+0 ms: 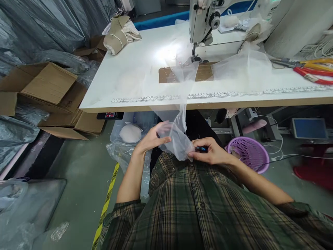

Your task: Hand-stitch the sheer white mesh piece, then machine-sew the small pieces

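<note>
A strip of sheer white fabric hangs from the table edge down to my lap. My right hand pinches its lower end between thumb and fingers. A small dark object with a bit of blue shows inside that same hand; its kind is mostly hidden. On the other side, my left hand has its thumb apart from its fingers, and the sheer cloth lies over the fingertips. Above, the fabric runs up across the tabletop to the sewing machine, near its needle and presser foot.
The white sewing table carries a printed ruler along its front edge. Red- and yellow-handled scissors lie right. A tied cloth bundle sits at the left corner. Below are a purple basket, a clear bin and cardboard boxes.
</note>
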`<action>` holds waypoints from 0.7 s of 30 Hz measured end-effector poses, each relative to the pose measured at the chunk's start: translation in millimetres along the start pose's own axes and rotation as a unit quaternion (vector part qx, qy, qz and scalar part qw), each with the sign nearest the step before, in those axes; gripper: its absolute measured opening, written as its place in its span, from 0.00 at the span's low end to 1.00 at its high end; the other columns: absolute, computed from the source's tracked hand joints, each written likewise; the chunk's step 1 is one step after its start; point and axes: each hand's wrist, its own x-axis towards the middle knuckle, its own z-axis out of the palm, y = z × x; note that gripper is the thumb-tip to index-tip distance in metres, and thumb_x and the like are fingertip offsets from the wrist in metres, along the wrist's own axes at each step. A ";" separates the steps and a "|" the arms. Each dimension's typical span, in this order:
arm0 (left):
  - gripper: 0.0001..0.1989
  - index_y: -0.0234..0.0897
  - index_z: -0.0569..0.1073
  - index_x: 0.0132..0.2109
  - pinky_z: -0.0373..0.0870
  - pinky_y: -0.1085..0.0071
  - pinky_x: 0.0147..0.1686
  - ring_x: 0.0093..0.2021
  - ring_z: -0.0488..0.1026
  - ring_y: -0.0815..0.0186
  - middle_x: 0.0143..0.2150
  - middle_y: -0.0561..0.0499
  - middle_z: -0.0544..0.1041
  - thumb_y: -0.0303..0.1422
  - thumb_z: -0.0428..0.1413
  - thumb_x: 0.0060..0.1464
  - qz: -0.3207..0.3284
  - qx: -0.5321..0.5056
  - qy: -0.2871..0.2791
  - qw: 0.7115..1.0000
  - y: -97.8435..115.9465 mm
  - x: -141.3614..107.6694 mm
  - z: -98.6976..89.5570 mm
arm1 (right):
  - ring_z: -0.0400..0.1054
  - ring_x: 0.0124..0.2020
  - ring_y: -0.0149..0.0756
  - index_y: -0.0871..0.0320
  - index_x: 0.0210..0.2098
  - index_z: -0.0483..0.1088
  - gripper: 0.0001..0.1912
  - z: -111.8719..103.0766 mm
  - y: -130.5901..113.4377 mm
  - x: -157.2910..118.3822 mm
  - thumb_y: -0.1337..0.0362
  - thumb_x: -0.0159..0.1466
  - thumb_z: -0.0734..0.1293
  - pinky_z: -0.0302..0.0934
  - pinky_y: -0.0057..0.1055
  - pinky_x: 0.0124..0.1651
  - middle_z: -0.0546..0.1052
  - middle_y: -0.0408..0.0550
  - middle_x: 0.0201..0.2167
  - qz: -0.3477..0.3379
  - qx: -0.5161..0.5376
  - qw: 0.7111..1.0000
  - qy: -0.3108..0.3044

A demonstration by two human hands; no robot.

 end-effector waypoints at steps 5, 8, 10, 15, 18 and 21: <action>0.26 0.30 0.75 0.49 0.63 0.52 0.60 0.60 0.68 0.45 0.57 0.33 0.72 0.45 0.64 0.49 -0.089 0.122 0.261 0.954 -53.5 9.4 19.1 | 0.61 0.28 0.32 0.59 0.24 0.69 0.15 -18.7 7.3 -5.7 0.58 0.60 0.72 0.55 0.30 0.31 0.69 0.45 0.26 -0.020 0.069 0.996 0.051; 0.13 0.33 0.77 0.39 0.66 0.56 0.58 0.57 0.72 0.50 0.52 0.38 0.77 0.39 0.62 0.51 -0.076 0.107 0.267 0.955 -64.5 11.8 32.4 | 0.60 0.28 0.31 0.59 0.24 0.68 0.14 -21.4 10.6 -4.7 0.58 0.61 0.71 0.54 0.30 0.31 0.69 0.45 0.27 -0.015 0.059 0.997 0.047; 0.08 0.36 0.77 0.35 0.70 0.60 0.53 0.50 0.76 0.55 0.45 0.43 0.80 0.37 0.60 0.54 -0.059 0.104 0.251 0.961 -52.2 5.1 28.4 | 0.59 0.28 0.30 0.59 0.23 0.67 0.16 -19.9 12.1 -2.7 0.58 0.61 0.71 0.53 0.30 0.30 0.68 0.45 0.27 -0.010 0.040 0.998 0.042; 0.06 0.38 0.78 0.35 0.73 0.71 0.34 0.32 0.76 0.68 0.32 0.53 0.80 0.36 0.63 0.52 0.095 0.158 0.157 0.970 37.8 -15.5 -48.9 | 0.54 0.25 0.28 0.62 0.28 0.72 0.16 -16.6 16.5 2.8 0.54 0.62 0.69 0.50 0.28 0.26 0.67 0.44 0.25 0.046 0.004 0.999 0.021; 0.09 0.37 0.77 0.38 0.72 0.72 0.30 0.28 0.75 0.70 0.31 0.55 0.80 0.36 0.65 0.52 0.210 0.205 0.238 0.926 88.8 10.6 -119.5 | 0.52 0.22 0.26 0.63 0.31 0.76 0.15 -15.9 18.0 5.6 0.55 0.61 0.69 0.47 0.27 0.24 0.66 0.42 0.22 0.062 -0.005 0.998 0.013; 0.15 0.39 0.78 0.37 0.74 0.62 0.37 0.33 0.77 0.65 0.33 0.53 0.80 0.42 0.69 0.47 0.223 0.239 0.288 0.900 106.8 66.1 -178.4 | 0.50 0.21 0.25 0.63 0.29 0.75 0.14 -13.9 17.9 8.0 0.56 0.60 0.69 0.45 0.26 0.23 0.63 0.40 0.19 0.075 -0.001 0.997 0.016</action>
